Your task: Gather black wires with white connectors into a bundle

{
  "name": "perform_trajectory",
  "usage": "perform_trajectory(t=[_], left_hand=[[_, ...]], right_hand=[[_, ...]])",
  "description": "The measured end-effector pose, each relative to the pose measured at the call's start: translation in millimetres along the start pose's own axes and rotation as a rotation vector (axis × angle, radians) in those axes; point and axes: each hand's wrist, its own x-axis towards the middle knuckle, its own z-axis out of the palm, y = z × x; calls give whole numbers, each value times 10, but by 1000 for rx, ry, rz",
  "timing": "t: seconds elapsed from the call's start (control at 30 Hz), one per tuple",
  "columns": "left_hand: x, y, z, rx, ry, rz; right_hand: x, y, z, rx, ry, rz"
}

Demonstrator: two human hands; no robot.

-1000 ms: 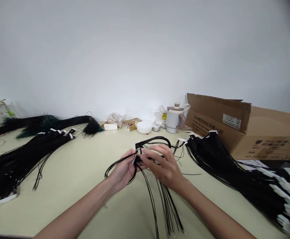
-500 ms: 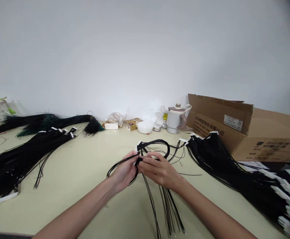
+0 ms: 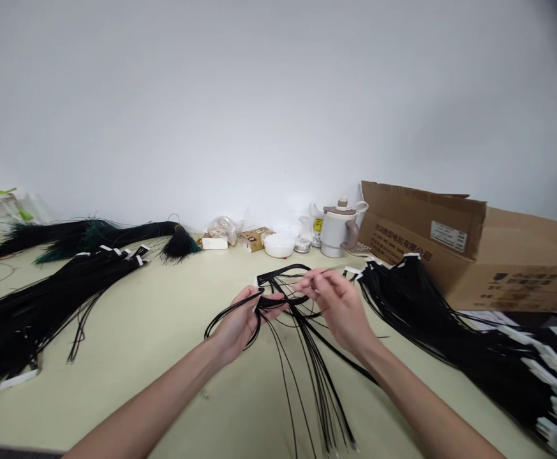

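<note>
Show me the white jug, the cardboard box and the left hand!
white jug (image 3: pixel 336 234): head view, on its body.
cardboard box (image 3: pixel 527 239): head view, on its top panel.
left hand (image 3: pixel 235 325): head view, on its back, gripping black wires (image 3: pixel 323 389).

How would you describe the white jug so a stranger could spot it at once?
Find the big brown cardboard box on the right. Just left of it, by the wall, stands a white rounded jug. Only it has a mauve handle and lid.

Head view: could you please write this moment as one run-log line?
left hand: pinches black wire bundle | right hand: pinches one strand above it | table: left wire pile, right wire pile
</note>
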Motion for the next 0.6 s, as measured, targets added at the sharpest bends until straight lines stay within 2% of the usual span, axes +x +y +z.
perform_trajectory(t=[0.07,0.13,0.23,0.3,0.37,0.43,0.5,0.6], left_hand=[[-13,1,-7,46,-10,48],[-27,2,-2,82,-21,77],[-48,8,18,136,-30,90],[-61,13,33,170,-29,96],[-72,15,47,198,-29,104],[-82,13,64,223,-38,108],[-91,8,87,239,-56,107],[-104,-1,130,248,-61,113]], right_hand=[[88,-46,-126,170,213,21],[172,-71,-264,195,427,-18],[233,-99,-402,8,646,-142],[207,-114,-403,-259,677,-270],[137,-109,-327,-573,568,-416],[44,-67,-198,-813,332,-541],[-45,7,-58,-901,92,-584],[-137,126,89,-963,-64,-594]])
